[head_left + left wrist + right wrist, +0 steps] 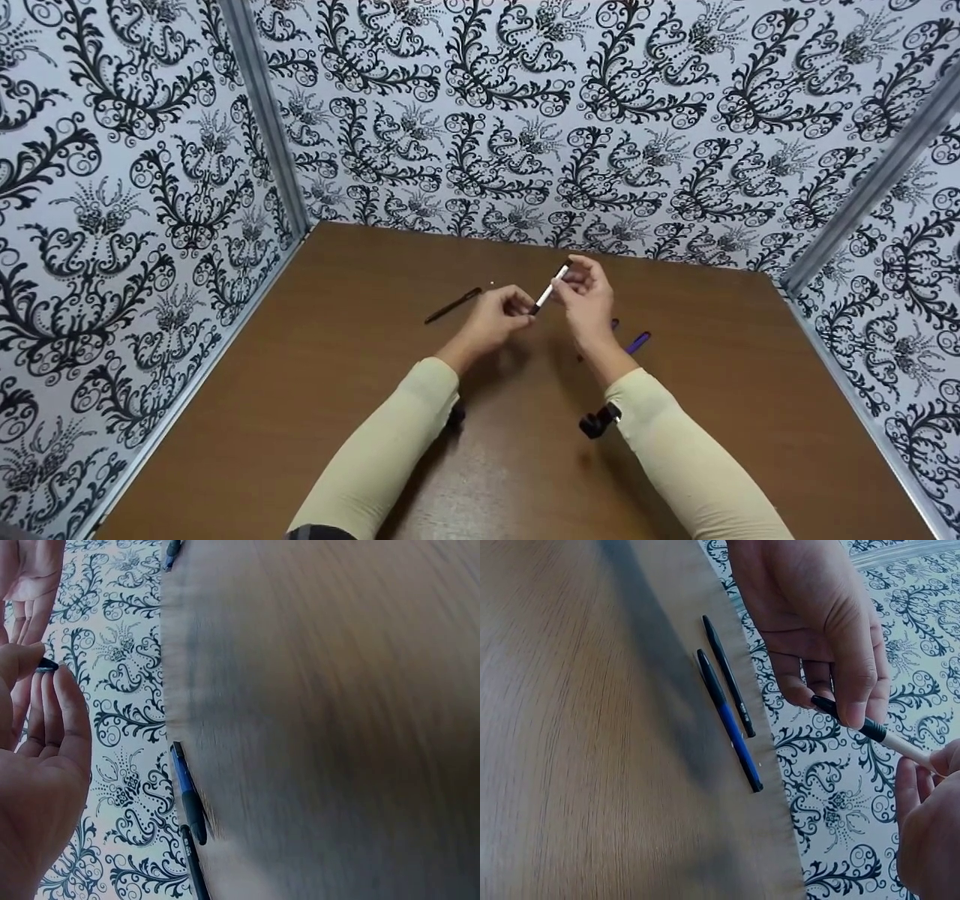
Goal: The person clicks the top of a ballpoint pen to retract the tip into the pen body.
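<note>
A white pen (551,290) with black ends is held aslant above the table between both hands. My left hand (495,316) pinches its lower black end between thumb and fingers. On the white barrel (907,748), the fingers of my right hand (589,298) grip nearer the upper end. In the left wrist view, only a short dark piece of the pen (47,665) shows at the left fingertips. A black pen (454,306) lies on the table beyond the left hand. Beside the right wrist lies a blue pen (638,343), partly hidden by the arm.
Another dark blue pen end (614,324) peeks out behind the right wrist. The right wrist view shows a blue pen (733,726) and a black pen (727,675) side by side. Patterned walls (525,135) enclose the brown table (495,465) at the back and sides.
</note>
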The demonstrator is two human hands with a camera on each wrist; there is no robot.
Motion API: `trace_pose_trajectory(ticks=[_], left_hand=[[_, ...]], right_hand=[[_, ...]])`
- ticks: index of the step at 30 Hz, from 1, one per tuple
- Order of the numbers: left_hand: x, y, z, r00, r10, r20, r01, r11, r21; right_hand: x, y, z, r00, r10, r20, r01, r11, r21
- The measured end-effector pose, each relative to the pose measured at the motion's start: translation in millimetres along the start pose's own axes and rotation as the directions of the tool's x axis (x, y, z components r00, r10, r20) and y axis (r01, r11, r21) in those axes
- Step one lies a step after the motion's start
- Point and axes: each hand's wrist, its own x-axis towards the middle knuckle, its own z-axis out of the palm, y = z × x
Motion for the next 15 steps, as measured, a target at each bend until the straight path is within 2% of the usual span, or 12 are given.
trace_pose_trajectory(ticks=[6, 15], left_hand=[[0.5, -1.4, -0.1, 1.000, 0.009, -0.005, -0.009, 1.000, -0.006], [1.8, -2.9, -1.4, 1.000, -0.010, 0.007, 0.010, 1.000, 0.007]], right_hand=[[-0.4, -0.1, 0.0, 1.000, -0.018, 0.012, 0.019, 1.000, -0.025], [0.7, 2.3, 0.2, 1.000, -0.023, 0.001, 0.023, 1.000, -0.003]])
